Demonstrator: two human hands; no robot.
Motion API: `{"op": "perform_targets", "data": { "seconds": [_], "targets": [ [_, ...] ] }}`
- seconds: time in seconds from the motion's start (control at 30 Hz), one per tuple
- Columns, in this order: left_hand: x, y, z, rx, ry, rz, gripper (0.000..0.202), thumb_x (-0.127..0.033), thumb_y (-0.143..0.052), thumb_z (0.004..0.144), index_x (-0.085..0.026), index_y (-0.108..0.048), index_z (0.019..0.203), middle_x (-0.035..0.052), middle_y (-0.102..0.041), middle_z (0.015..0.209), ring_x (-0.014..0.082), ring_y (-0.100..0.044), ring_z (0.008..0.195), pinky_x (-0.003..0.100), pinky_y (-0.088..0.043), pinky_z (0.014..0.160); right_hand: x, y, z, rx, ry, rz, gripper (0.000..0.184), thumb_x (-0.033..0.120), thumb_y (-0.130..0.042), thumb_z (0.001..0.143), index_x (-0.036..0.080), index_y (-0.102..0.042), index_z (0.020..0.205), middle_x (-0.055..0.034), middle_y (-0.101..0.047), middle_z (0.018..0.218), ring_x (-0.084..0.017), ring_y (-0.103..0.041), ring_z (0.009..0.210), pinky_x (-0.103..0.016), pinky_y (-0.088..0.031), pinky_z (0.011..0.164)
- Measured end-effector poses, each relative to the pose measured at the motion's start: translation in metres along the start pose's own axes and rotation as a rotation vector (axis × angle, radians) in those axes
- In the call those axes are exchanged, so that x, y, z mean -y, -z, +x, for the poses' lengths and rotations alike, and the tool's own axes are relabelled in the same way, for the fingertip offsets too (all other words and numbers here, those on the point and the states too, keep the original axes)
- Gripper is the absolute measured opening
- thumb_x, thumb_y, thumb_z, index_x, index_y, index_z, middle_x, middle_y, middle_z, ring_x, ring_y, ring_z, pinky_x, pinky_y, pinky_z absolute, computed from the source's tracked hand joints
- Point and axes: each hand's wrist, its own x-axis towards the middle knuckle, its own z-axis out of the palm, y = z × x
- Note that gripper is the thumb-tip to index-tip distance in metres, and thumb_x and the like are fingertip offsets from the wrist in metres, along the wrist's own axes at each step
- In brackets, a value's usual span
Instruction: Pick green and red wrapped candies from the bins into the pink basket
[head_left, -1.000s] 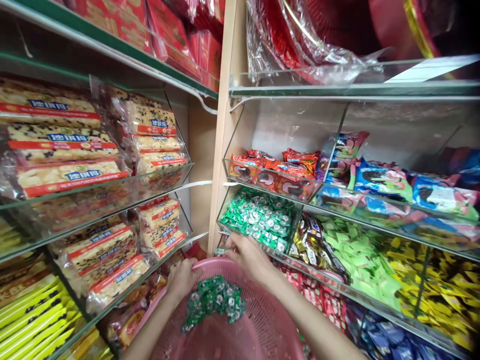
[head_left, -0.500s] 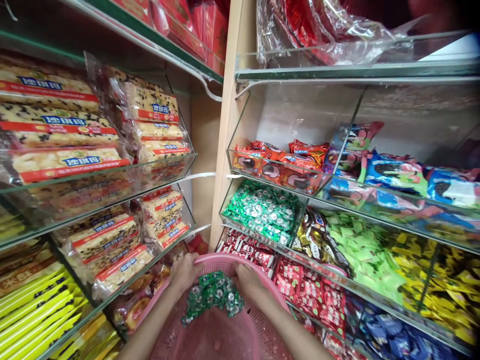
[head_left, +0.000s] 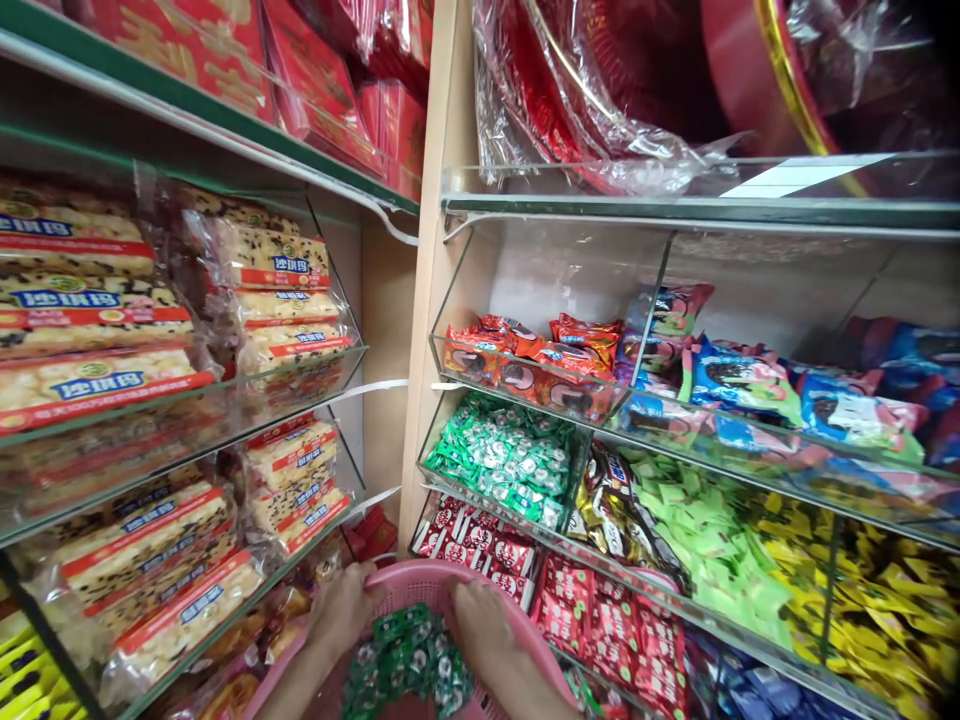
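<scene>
At my far left, the sachima packs (head_left: pixel 97 385) lie in stacked rows, their long sides running roughly level along the sloping racks; blue labels on them read 沙琪玛, above red strips with print too fine to read. The red boxes (head_left: pixel 187 50) on the shelf above bear big gold characters, partly cut off.

My left hand (head_left: pixel 337 605) is closed over the far left rim of the pink basket (head_left: pixel 424 568), low in the middle in front of me. The basket's round mouth opens upward and toward me, and its near side runs out of view; I can't tell any long axis. Inside sits a heap of green-wrapped sweets (head_left: pixel 412 660). My right hand (head_left: pixel 480 620), fingers curled, is at the far right part of the rim; I can't tell whether it grips the rim or anything else.

Further right, a glass bin (head_left: pixel 480 497) is filled with more small green wrappers (head_left: pixel 499 455). Below it are red-and-white packets (head_left: pixel 472 540), then red packets (head_left: pixel 607 620) printed with white characters I can't make out. Orange packets (head_left: pixel 574 340) sit above. Next come a brown-and-gold bag (head_left: pixel 615 510), pale green sweets (head_left: pixel 720 550), blue-and-pink packs (head_left: pixel 742 385) on the upper tier, and yellow wrappers (head_left: pixel 892 600).
</scene>
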Motion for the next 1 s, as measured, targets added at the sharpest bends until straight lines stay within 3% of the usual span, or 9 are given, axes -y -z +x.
{"op": "perform_targets", "data": {
  "seconds": [0.07, 0.2, 0.3, 0.37, 0.53, 0.77, 0.9, 1.0],
  "targets": [
    [-0.001, 0.001, 0.0, -0.004, -0.006, -0.009, 0.021, -0.038, -0.046, 0.078, -0.023, -0.062, 0.077, 0.0034, -0.069, 0.082, 0.0198, -0.063, 0.081, 0.022, -0.035, 0.058, 0.006, 0.025, -0.006, -0.061, 0.064, 0.024, 0.025, 0.021, -0.04, 0.086, 0.017, -0.059, 0.102, -0.0103, -0.065, 0.097, -0.024, -0.059, 0.091, -0.031, -0.041, 0.074],
    [-0.005, 0.004, 0.0, -0.009, -0.018, -0.045, 0.022, -0.037, -0.047, 0.078, -0.022, -0.063, 0.081, 0.0039, -0.069, 0.083, 0.0196, -0.063, 0.083, 0.022, -0.036, 0.06, 0.012, 0.102, -0.012, -0.226, 0.173, 0.072, 0.023, 0.034, -0.039, 0.088, 0.022, -0.059, 0.088, -0.0043, -0.066, 0.076, -0.019, -0.061, 0.073, -0.026, -0.034, 0.059],
    [-0.007, 0.003, 0.002, -0.025, -0.025, -0.061, 0.023, -0.038, -0.047, 0.079, -0.023, -0.064, 0.084, 0.0038, -0.069, 0.083, 0.0187, -0.062, 0.083, 0.022, -0.036, 0.063, 0.005, 0.15, 0.004, -0.408, 0.13, 0.034, 0.021, 0.032, -0.04, 0.088, 0.021, -0.057, 0.091, -0.0036, -0.065, 0.079, -0.016, -0.059, 0.073, -0.025, -0.033, 0.061],
    [-0.007, 0.0, 0.004, -0.036, -0.026, -0.053, 0.024, -0.04, -0.047, 0.079, -0.023, -0.063, 0.084, 0.0039, -0.069, 0.084, 0.0194, -0.063, 0.083, 0.023, -0.036, 0.063, -0.004, 0.167, 0.021, -0.446, 0.07, -0.035, 0.016, 0.027, -0.046, 0.085, 0.02, -0.056, 0.094, -0.0053, -0.063, 0.088, -0.016, -0.058, 0.079, -0.024, -0.033, 0.063],
    [-0.007, -0.003, 0.008, -0.053, -0.042, -0.044, 0.025, -0.043, -0.047, 0.078, -0.023, -0.062, 0.081, 0.0034, -0.069, 0.085, 0.0203, -0.063, 0.083, 0.024, -0.036, 0.062, -0.022, 0.167, 0.053, -0.389, 0.093, -0.197, 0.022, 0.016, -0.049, 0.079, 0.019, -0.057, 0.1, -0.0083, -0.054, 0.108, -0.019, -0.051, 0.097, -0.026, -0.036, 0.075],
    [-0.013, 0.005, 0.011, -0.061, -0.062, -0.031, 0.026, -0.044, -0.047, 0.078, -0.022, -0.061, 0.078, 0.0038, -0.069, 0.082, 0.0202, -0.063, 0.082, 0.023, -0.036, 0.062, -0.021, 0.165, 0.048, -0.43, 0.145, -0.235, 0.02, 0.011, -0.042, 0.081, 0.017, -0.055, 0.095, -0.0096, -0.052, 0.106, -0.018, -0.048, 0.095, -0.026, -0.036, 0.076],
    [-0.016, 0.008, 0.011, -0.063, -0.052, -0.014, 0.026, -0.044, -0.047, 0.078, -0.023, -0.061, 0.079, 0.0039, -0.069, 0.08, 0.0215, -0.064, 0.08, 0.023, -0.034, 0.058, -0.021, 0.172, 0.042, -0.509, 0.226, -0.115, 0.014, 0.011, -0.044, 0.08, 0.017, -0.054, 0.086, -0.0067, -0.056, 0.091, -0.016, -0.05, 0.085, -0.025, -0.036, 0.072],
    [-0.017, 0.008, 0.01, -0.059, -0.041, -0.001, 0.026, -0.044, -0.047, 0.078, -0.023, -0.062, 0.079, 0.0043, -0.069, 0.081, 0.0213, -0.064, 0.082, 0.023, -0.033, 0.057, -0.013, 0.169, 0.031, -0.585, 0.345, 0.175, 0.014, 0.014, -0.047, 0.079, 0.019, -0.052, 0.092, -0.0023, -0.056, 0.084, -0.013, -0.052, 0.074, -0.024, -0.038, 0.068]
  ]
}}
